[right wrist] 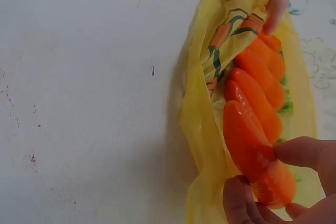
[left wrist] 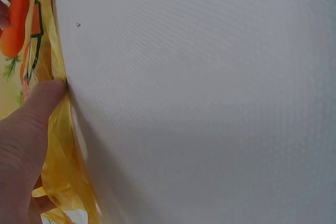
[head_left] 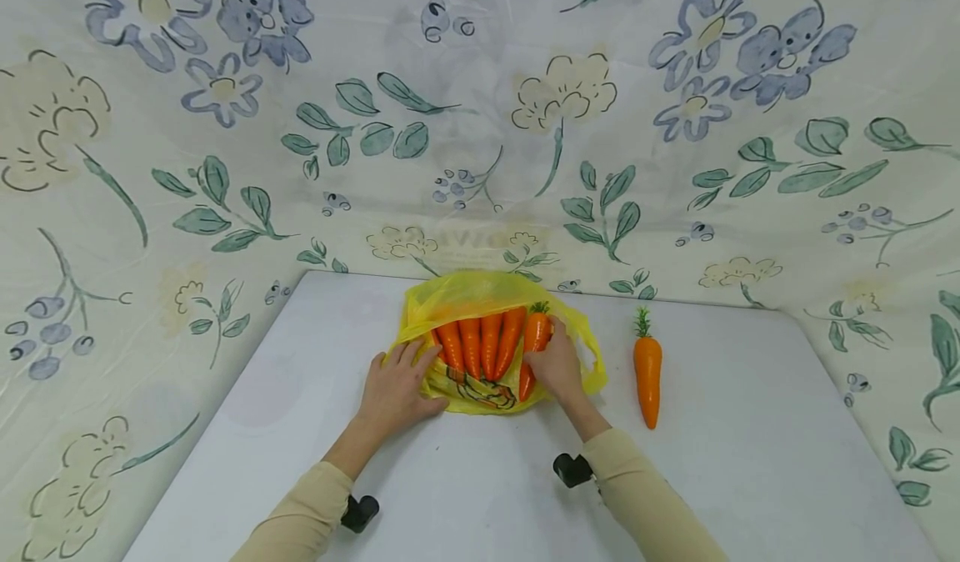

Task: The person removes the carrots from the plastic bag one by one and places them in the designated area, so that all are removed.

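A yellow plastic bag (head_left: pixel 457 295) lies on the table with its mouth spread, and several orange carrots (head_left: pixel 490 347) sit side by side inside it. My right hand (head_left: pixel 559 363) pinches one more carrot (right wrist: pixel 254 153) between thumb and fingers at the right end of that row, inside the bag's mouth. The held carrot has its green top toward the far side. My left hand (head_left: pixel 396 385) grips the left end of the bag, its thumb (left wrist: pixel 47 95) on the near edge and its fingers at the opening. A printed carrot picture shows on the bag's front.
One loose carrot (head_left: pixel 648 378) with a green top lies on the white table (head_left: pixel 735 429), right of the bag. A flower-patterned sheet (head_left: pixel 480 153) rises behind the table and along both sides. Small black devices (head_left: pixel 573 469) sit at both wrists.
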Tool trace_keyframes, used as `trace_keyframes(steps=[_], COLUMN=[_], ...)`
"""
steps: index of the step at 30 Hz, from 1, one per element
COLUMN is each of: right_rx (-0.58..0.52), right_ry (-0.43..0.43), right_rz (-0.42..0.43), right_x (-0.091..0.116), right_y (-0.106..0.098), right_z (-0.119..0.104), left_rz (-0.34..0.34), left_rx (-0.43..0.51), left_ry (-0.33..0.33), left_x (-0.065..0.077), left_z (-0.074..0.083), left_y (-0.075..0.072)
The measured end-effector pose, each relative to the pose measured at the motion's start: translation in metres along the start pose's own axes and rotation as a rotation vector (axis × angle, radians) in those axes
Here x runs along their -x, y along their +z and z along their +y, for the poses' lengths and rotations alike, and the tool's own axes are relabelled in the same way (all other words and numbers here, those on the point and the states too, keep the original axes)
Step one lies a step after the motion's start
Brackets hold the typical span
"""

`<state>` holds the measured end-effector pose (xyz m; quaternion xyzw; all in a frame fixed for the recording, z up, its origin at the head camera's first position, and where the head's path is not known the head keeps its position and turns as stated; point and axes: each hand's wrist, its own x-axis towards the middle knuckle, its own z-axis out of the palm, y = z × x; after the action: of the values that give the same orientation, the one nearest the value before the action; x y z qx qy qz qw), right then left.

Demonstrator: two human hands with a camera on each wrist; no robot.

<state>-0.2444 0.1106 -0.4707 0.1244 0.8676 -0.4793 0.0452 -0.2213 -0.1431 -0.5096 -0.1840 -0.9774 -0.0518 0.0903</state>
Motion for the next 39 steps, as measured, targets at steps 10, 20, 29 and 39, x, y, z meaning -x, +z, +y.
trace_keyframes(steps=[10,20,29,39], right_rx=[0.023,0.057,0.098,0.126], right_ry=[-0.034,-0.029,-0.023,-0.106], right_rz=[-0.052,-0.091,-0.112,-0.179], right_x=[0.009,0.02,0.028,0.042], right_y=[-0.002,-0.002,-0.004,-0.014], right_z=[-0.001,0.003,0.005,0.004], left_rz=[-0.012,-0.011,-0.003,0.014], left_rx=[0.013,0.009,0.011,0.009], left_ry=[-0.007,-0.005,-0.001,0.003], left_x=[0.001,0.001,0.0,0.0], left_z=[0.0,0.0,0.0,0.001], left_y=[0.0,0.001,0.001,0.0])
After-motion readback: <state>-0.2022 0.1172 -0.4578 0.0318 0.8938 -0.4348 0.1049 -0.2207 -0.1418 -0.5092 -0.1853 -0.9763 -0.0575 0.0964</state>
